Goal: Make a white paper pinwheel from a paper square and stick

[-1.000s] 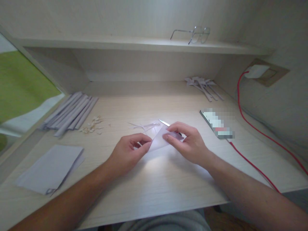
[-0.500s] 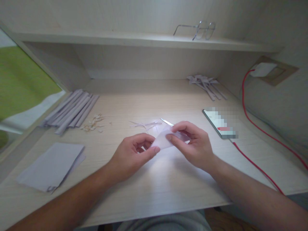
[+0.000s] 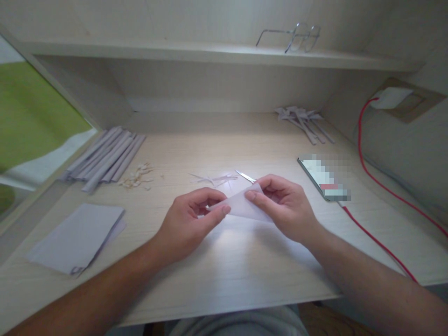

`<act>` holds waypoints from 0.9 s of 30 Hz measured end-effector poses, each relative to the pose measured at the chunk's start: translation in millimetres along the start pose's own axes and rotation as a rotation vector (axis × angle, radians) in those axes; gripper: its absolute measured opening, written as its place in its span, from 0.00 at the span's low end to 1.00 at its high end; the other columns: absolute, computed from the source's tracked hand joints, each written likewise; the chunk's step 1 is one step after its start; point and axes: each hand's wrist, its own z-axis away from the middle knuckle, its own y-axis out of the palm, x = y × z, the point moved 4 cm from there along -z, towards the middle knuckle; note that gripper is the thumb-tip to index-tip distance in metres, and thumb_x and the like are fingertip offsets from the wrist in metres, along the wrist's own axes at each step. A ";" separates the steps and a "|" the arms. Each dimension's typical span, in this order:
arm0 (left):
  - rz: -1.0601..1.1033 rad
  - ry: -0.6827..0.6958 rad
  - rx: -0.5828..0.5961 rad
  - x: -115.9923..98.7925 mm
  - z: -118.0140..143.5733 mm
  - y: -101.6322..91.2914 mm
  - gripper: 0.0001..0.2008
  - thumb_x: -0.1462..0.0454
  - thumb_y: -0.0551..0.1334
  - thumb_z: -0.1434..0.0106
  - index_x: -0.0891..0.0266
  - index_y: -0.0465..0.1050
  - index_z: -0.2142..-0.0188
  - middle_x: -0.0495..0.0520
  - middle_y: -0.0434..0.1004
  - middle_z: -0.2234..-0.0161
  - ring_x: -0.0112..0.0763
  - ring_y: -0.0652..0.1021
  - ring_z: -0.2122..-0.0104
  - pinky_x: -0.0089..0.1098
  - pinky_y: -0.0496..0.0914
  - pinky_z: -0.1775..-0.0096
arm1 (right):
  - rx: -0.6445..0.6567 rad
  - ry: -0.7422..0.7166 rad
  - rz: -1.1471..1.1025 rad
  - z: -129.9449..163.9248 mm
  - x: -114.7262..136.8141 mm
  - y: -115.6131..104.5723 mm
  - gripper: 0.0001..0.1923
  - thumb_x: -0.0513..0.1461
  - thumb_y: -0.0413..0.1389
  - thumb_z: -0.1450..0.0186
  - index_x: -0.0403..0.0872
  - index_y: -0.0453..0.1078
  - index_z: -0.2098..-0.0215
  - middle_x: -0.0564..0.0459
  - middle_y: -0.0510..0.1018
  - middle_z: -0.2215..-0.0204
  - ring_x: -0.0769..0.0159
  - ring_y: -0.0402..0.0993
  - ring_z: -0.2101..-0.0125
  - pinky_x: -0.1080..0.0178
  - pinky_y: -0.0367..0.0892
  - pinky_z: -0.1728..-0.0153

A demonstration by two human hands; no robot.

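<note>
While our left hand [image 3: 187, 221] pinches the left corner of a small, thin, white piece of paper [image 3: 245, 204], our right hand [image 3: 292, 205] holds its right part, thumb on top and fingers curled behind. Each grip looks nearly closed, with the paper between thumb and fingers, though we cannot see all the fingertips. The paper is tilted, above the middle of the pale wood-grain desk [image 3: 217, 289].

Thin as it looks, the paper could tear or take a stray crease if our hands pulled unevenly, and a loose pinch at the left corner could let that end slip. A pointed silver metal blade [image 3: 245, 176] juts out just beyond our right hand, so a careless forward reach could nick a knuckle; whether they touch we cannot tell, as its near end is hidden.

Narrow white paper strips [image 3: 213, 179] lie just beyond the paper, in the way on the far side. At left we see long grey-white paper tubes [image 3: 105, 161], small cream-coloured scraps [image 3: 138, 177] and, nearer, flat white sheets [image 3: 82, 235]. At right lie a dark-edged phone [image 3: 317, 175] and a red cable [image 3: 378, 247]; at far right, thin white paper sticks [image 3: 303, 121]. Silver wire-framed glasses [image 3: 296, 39] rest on the shelf [image 3: 175, 52].
</note>
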 end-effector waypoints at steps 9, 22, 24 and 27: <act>0.146 -0.034 -0.006 -1.3 -2.3 0.0 0.04 0.63 0.69 0.39 0.61 0.80 0.65 0.48 0.80 0.71 0.25 0.75 0.74 0.25 0.69 0.70 | 0.035 -0.082 -0.126 2.9 1.2 2.1 0.24 0.38 0.64 0.34 0.55 0.69 0.41 0.54 0.81 0.65 0.67 0.75 0.71 0.65 0.67 0.75; 0.253 -0.069 0.020 8.8 -10.9 -9.4 0.06 0.61 0.69 0.39 0.62 0.79 0.65 0.48 0.76 0.74 0.26 0.73 0.75 0.29 0.68 0.70 | 0.123 -0.398 0.204 5.2 17.0 -4.3 0.29 0.41 0.70 0.42 0.54 0.71 0.43 0.48 0.79 0.52 0.55 0.76 0.56 0.56 0.74 0.60; 0.273 -0.071 0.029 9.7 -11.5 -9.5 0.07 0.60 0.69 0.38 0.62 0.78 0.65 0.48 0.75 0.75 0.27 0.73 0.75 0.29 0.68 0.70 | 0.133 -0.425 0.246 4.0 19.4 -3.8 0.26 0.40 0.70 0.43 0.53 0.72 0.47 0.47 0.78 0.53 0.54 0.76 0.54 0.55 0.74 0.60; 0.285 -0.075 0.025 9.7 -11.1 -9.5 0.08 0.60 0.69 0.39 0.63 0.78 0.65 0.48 0.75 0.76 0.28 0.73 0.75 0.30 0.67 0.70 | 0.116 -0.415 0.281 2.7 20.4 -4.3 0.13 0.39 0.68 0.41 0.51 0.75 0.58 0.47 0.78 0.56 0.55 0.76 0.55 0.55 0.73 0.57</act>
